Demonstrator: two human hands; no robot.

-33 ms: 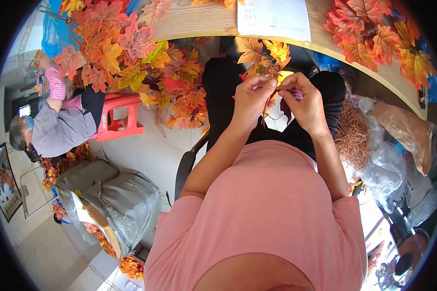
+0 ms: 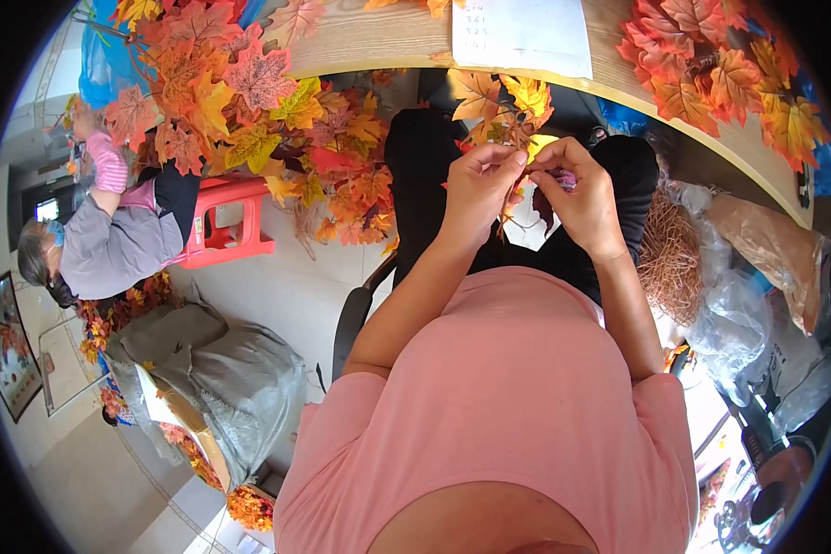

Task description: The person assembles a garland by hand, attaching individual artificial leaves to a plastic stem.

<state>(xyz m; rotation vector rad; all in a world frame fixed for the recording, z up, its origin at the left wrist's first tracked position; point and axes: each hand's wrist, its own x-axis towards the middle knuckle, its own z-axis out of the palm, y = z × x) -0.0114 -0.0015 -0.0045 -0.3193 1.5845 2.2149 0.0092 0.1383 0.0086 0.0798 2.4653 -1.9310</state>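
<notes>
Leaf sprig [image 2: 517,125], pinched over your lap between your left hand [image 2: 478,189] and right hand [image 2: 582,198], looks light, floppy and easily torn, so grip its thin stem, not the leaves.

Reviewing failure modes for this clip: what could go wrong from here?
1. Both hands, left hand and right hand, pinch one small leaf sprig over the lap; a weak grip could drop it to the floor.
2. The leaf pile overhangs the table edge and could slide off.
3. The bag of brown stems sits close to the right elbow; a nudge might spill it.
</notes>
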